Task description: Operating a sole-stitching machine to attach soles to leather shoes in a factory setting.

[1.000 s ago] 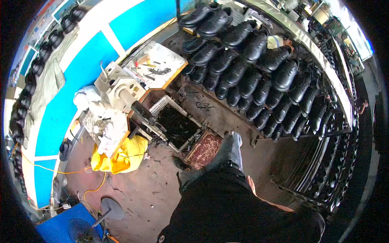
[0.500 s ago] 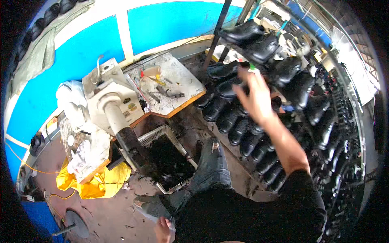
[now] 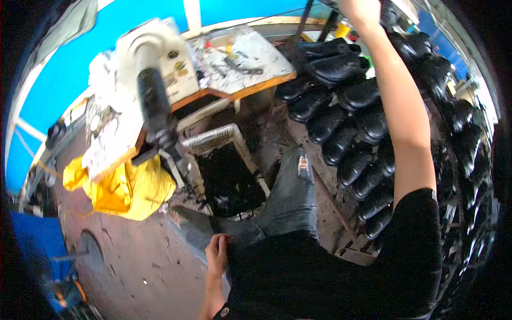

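Note:
My right arm reaches up and forward past the shoes to the top edge, where my right hand is cut off at the fingers. What it touches or holds does not show. Nearest below it are glossy black shoes, set in rows on a low rack to my right. My left hand lies by my thigh, its fingers curled and close together; anything inside them is hidden. In front of my knees stands a pale plastic basket filled with dark scraps.
A post-type machine with a dark cylindrical arm stands ahead on the left. Its white worktable holds tools and small bits. A yellow sack lies beneath it. A round metal base sits on the floor at left.
My right hand has moved up and farther forward, from above the shoes to the top edge. My left hand has shifted up along my thigh. The view has tilted downward.

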A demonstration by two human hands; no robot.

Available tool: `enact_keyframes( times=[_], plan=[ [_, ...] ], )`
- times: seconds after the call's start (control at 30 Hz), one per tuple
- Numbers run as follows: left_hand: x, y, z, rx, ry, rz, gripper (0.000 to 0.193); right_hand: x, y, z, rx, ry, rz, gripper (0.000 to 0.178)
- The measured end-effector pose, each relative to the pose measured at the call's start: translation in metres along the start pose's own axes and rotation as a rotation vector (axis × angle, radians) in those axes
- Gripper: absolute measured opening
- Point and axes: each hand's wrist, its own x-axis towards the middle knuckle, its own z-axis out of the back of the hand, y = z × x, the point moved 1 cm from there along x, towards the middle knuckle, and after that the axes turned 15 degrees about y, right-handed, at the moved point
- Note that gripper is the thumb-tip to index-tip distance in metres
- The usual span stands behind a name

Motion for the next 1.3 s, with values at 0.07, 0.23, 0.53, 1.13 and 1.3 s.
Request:
enact_keyframes(
  times=[0.07,0.23,0.53,1.13,1.3],
  plan=[
    [-0.016,-0.003,-0.003,-0.080,-0.039,-0.017,0.028,-0.026,0.017,0.028,0.051,-0.110,0.106,0.034],
    [-0.023,0.006,-0.001,-0.381,-0.033,-0.094,0.023,-0.146,0.050,0.080,0.298,-0.136,0.337,0.064],
    [0.058,-0.086,0.005,-0.770,0.191,-0.434,0.079,-0.414,0.088,0.033,1.969,0.619,-0.618,0.071],
    [0.098,-0.142,0.036,-0.538,0.013,-0.456,0.094,-0.395,0.107,-0.068,2.200,0.875,-0.808,0.045],
    [0.106,-0.147,0.039,-0.462,0.001,-0.450,0.101,-0.367,0.103,-0.055,1.914,0.850,-0.754,0.044]
  ],
)
